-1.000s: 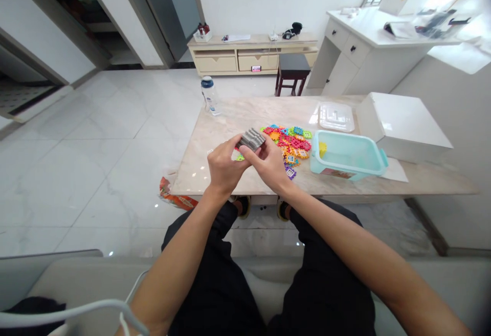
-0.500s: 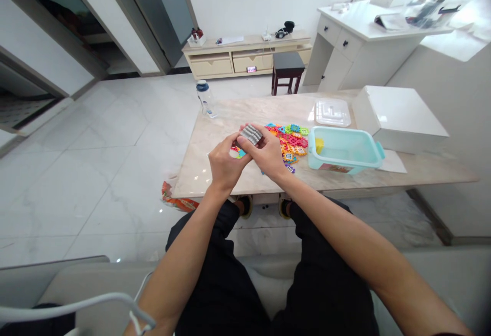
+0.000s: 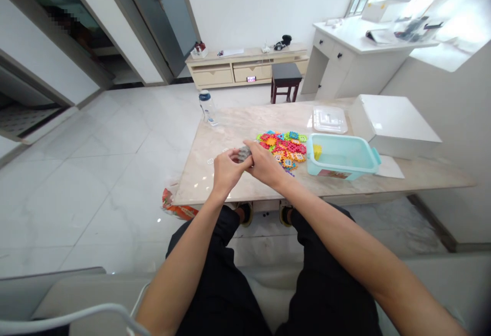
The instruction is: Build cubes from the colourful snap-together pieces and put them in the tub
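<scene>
A small grey ridged block (image 3: pixel 244 153), like a stack of thin toothed pieces, is held between both hands above the table. My left hand (image 3: pixel 227 170) closes on its left and near side with thumb and fingers. My right hand (image 3: pixel 264 163) grips its right side, fingers over the top and thumb close to the left thumb. The hands cover part of the block. Just beyond my right hand lies a pile of colourful plastic building pieces (image 3: pixel 286 144). To the left, a small white square frame (image 3: pixel 210 161) lies on the marble-patterned table (image 3: pixel 192 185).
Right of the pile stands a light-blue plastic bin (image 3: pixel 341 172) with a yellow piece (image 3: pixel 317 151) inside. Behind it are a clear lid (image 3: pixel 330 119) and a white box (image 3: pixel 399 121). A water bottle (image 3: pixel 208 108) stands at the far left corner. An orange bag (image 3: pixel 178 207) hangs by the near-left edge.
Both hands have lowered slightly toward the table with the grey block, which is tilted differently and more covered by the fingers. More of the colourful pile shows.
</scene>
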A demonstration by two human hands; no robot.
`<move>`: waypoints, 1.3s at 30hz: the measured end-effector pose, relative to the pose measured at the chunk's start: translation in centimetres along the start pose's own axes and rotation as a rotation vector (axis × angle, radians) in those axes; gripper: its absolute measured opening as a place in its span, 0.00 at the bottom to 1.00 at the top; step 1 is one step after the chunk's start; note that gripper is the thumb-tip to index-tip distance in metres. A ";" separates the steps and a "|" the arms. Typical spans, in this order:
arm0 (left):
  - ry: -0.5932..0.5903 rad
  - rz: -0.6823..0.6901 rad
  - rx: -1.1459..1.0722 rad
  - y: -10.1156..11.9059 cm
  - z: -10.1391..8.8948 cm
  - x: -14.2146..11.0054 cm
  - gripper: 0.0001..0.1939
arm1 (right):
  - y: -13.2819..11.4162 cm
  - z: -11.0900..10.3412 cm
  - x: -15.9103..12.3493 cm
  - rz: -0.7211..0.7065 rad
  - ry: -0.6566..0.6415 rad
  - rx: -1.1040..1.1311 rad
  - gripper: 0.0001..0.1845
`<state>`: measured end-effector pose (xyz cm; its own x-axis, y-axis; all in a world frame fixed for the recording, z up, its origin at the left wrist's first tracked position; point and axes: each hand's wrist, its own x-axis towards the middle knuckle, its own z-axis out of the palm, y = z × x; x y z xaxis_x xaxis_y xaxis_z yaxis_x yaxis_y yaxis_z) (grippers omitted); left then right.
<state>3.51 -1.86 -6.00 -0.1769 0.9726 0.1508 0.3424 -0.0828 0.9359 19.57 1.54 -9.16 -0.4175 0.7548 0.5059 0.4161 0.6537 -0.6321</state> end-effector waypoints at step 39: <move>-0.511 -0.346 -0.641 1.2 0.9 -1.3 0.25 | -0.3 -4.1 -1.4 -0.183 -0.076 0.177 0.31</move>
<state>5.00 -3.07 -5.39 0.3110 0.9311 -0.1904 -0.2637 0.2771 0.9240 23.34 0.53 -7.29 -0.5354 0.6142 0.5798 0.1832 0.7546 -0.6301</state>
